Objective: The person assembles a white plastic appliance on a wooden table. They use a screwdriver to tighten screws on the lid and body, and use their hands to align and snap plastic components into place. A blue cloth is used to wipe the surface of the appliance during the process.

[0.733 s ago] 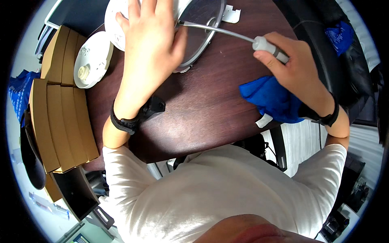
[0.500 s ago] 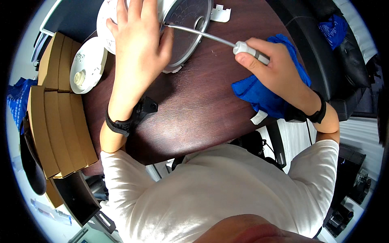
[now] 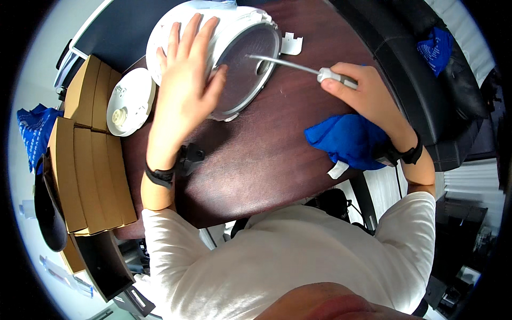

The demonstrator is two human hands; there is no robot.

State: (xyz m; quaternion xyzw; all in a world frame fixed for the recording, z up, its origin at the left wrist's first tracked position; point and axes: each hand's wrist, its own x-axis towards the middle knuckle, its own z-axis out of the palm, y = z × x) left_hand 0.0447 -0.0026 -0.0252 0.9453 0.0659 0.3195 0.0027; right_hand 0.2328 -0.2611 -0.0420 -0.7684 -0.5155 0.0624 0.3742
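A white, rounded appliance housing with a dark round face lies at the far side of the table. My left hand rests on the white shell beside that face, its fingers spread and its thumb apart. In my right hand is a screwdriver with a grey and white handle and a long metal shaft. The shaft points left across the dark face, near a small oval opening. Whether its tip touches the surface, I cannot tell.
A white round cover stands at the left beside brown cardboard boxes. Below my right hand lies a blue cloth at the table's edge. A small white bracket sits right of the housing. A black sofa borders the right.
The screwdriver tip has left the spot near my left thumb and now lies further right over the dark face. My left fingers have shifted on the shell. The whole view has moved slightly.
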